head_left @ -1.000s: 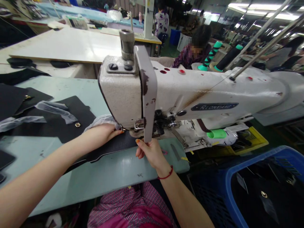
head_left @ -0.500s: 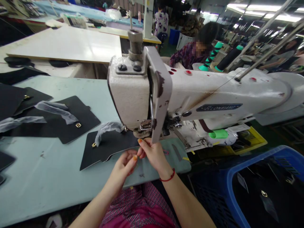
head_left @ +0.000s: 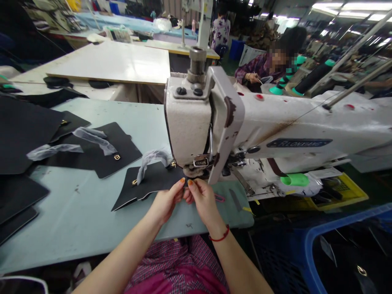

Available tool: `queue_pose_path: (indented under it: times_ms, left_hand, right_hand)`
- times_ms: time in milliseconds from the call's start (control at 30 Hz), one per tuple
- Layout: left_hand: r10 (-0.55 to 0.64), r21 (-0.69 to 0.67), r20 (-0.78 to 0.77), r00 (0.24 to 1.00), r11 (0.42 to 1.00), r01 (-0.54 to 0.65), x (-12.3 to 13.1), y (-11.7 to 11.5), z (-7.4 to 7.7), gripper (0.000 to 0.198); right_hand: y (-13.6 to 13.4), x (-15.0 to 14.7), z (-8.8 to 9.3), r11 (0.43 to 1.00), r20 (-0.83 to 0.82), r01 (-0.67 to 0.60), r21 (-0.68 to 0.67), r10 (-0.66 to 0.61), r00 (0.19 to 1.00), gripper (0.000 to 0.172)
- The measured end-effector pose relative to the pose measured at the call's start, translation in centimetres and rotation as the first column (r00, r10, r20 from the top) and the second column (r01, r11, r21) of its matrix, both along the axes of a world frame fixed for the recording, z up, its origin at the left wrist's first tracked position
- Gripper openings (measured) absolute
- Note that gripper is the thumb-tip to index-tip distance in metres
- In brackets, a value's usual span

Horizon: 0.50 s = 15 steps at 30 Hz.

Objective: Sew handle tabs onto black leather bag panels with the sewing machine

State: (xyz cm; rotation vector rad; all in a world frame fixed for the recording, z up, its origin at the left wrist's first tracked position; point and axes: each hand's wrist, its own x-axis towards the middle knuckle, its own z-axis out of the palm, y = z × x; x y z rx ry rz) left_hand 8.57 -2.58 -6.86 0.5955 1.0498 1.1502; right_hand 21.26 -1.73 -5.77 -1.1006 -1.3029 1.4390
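Observation:
A black panel [head_left: 159,179] lies on the pale table under the head of a white sewing machine [head_left: 190,118]. It carries gold metal fittings [head_left: 134,182] and a strap wrapped in translucent film [head_left: 150,158]. At the panel's near right edge, just in front of the presser foot, my left hand [head_left: 169,201] pinches the black material between thumb and fingers. Close beside it, my right hand [head_left: 202,199] pinches the same edge, thumb tip almost meeting the left one. The needle is hidden behind the foot and fingers.
More black panels [head_left: 114,141] with film-wrapped straps lie to the left. A pink thread-snip-like tool [head_left: 219,198] rests right of my hands. A blue basket [head_left: 309,249] holding black pieces stands at lower right, near a yellow tray [head_left: 352,192]. Another person [head_left: 254,69] sits behind the machine.
My left hand has moved up to the panel's edge beside the right hand and now pinches it. The panel has turned slightly, and the camera view has shifted left.

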Motion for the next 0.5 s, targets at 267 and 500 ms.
queue_pose_path:
  times_ms: [267, 500]
  left_hand:
    - [-0.021, -0.062, 0.064, 0.998, 0.998, 0.025, -0.15, 0.34, 0.05, 0.043]
    - [0.018, -0.072, -0.133, 0.991, 0.997, -0.028, -0.44, 0.24, 0.00, 0.046]
  right_hand:
    - [0.29, 0.01, -0.12, 0.998, 0.088, 0.049, 0.038, -0.052, 0.995, 0.041]
    - [0.36, -0.03, -0.42, 0.998, 0.088, 0.066, 0.006, -0.066, 0.994, 0.040]
